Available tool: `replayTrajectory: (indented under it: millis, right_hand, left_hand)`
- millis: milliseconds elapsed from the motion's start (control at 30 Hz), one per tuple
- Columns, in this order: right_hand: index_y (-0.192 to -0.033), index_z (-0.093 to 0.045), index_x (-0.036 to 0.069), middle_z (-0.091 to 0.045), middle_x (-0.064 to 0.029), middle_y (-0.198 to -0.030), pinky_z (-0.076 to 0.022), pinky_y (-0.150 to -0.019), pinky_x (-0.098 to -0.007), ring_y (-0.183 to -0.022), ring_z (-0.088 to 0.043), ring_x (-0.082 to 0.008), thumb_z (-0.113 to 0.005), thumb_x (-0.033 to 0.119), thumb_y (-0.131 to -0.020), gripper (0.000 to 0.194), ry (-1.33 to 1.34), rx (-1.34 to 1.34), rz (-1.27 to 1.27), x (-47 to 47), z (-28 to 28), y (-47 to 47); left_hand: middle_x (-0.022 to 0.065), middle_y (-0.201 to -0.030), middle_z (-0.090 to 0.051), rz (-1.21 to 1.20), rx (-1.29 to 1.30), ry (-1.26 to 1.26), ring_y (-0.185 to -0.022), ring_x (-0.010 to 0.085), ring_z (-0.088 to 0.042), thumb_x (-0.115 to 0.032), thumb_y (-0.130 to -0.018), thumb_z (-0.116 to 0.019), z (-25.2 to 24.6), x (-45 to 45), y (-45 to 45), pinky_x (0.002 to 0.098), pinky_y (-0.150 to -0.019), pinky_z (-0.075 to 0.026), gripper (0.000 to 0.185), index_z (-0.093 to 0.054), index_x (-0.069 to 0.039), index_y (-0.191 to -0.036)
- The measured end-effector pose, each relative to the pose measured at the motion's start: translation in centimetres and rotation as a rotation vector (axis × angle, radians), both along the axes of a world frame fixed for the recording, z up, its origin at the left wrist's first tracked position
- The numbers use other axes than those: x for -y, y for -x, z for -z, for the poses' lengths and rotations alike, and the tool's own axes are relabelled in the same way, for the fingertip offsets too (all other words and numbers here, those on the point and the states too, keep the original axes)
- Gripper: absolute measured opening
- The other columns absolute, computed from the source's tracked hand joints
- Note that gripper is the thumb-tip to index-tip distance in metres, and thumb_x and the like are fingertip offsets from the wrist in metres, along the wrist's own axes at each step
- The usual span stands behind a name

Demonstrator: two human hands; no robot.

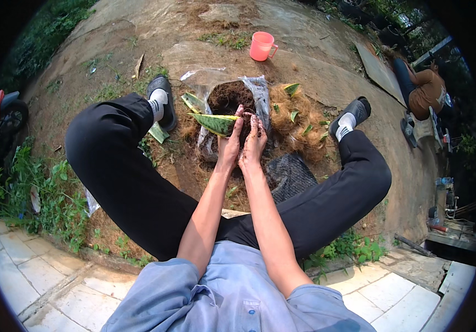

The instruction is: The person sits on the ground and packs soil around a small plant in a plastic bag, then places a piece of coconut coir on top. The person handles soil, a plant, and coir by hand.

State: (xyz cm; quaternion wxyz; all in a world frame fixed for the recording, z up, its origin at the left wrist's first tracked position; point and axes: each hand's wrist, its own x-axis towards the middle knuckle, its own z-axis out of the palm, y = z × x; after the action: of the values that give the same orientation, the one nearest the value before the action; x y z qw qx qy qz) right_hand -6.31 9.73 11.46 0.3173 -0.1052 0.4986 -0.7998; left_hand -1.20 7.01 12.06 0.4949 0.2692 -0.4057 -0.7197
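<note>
My left hand [229, 143] holds a snake plant leaf piece [215, 123], dark green with a yellow edge, pointing left. Close beside it, my right hand [254, 143] is cupped inward, its fingers smeared with wet soil. Dark matter shows between the palms; whether the right hand grips any of it is unclear. Just beyond the hands stands an open plastic bag [262, 97] with dark fibrous growing medium [229, 97] inside. More cut leaf pieces [193, 102] lie left of the bag. To its right is a heap of brown coconut fibre [296, 120] with small leaf bits on it.
A pink plastic mug [261, 46] stands on the ground beyond the bag. Black mesh-like material [290, 176] lies by my right leg. Another person [427, 89] sits at the far right. A motorbike wheel [14, 118] shows at left; pale tiles [47, 265] lie behind me.
</note>
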Motion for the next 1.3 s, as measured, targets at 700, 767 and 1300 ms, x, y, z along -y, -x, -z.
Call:
replayTrajectory:
  millis: [700,767,1300]
  right_hand:
    - [-0.136,-0.070,-0.001,-0.072,-0.0081,-0.137,-0.0505,-0.107,-0.0369,-0.122,-0.066,-0.0198,-0.055,0.039,-0.116,0.047,-0.083,0.057,-0.043,-0.2,-0.5,-1.6]
    - [-0.139,-0.068,-0.001,-0.071,-0.0086,-0.139,-0.0487,-0.111,-0.0368,-0.126,-0.065,-0.0207,-0.055,0.036,-0.116,0.046,0.014,0.088,-0.092,-0.1,-0.2,-1.5]
    - [-0.137,-0.064,-0.006,-0.070,-0.0124,-0.135,-0.0499,-0.105,-0.0367,-0.121,-0.063,-0.0198,-0.058,0.038,-0.115,0.050,-0.012,-0.019,-0.006,0.8,0.8,-0.2]
  left_hand:
    - [0.0085,-0.154,-0.061,-0.032,-0.127,-0.136,-0.141,0.0171,-0.058,-0.034,-0.111,-0.066,0.5,0.4,0.0,0.0349,-0.120,-0.046,0.050,-0.061,-0.005,-0.151]
    - [0.0080,-0.152,-0.063,-0.047,-0.151,-0.160,-0.139,0.0167,-0.059,-0.034,-0.110,-0.066,0.6,0.4,-0.3,0.0346,-0.119,-0.046,0.048,-0.063,-0.007,-0.150]
    - [0.0101,-0.164,-0.052,0.070,0.028,0.021,-0.153,0.0172,-0.044,-0.036,-0.111,-0.064,-2.3,0.4,-0.5,0.0352,-0.128,-0.031,0.058,-0.053,-0.004,-0.159]
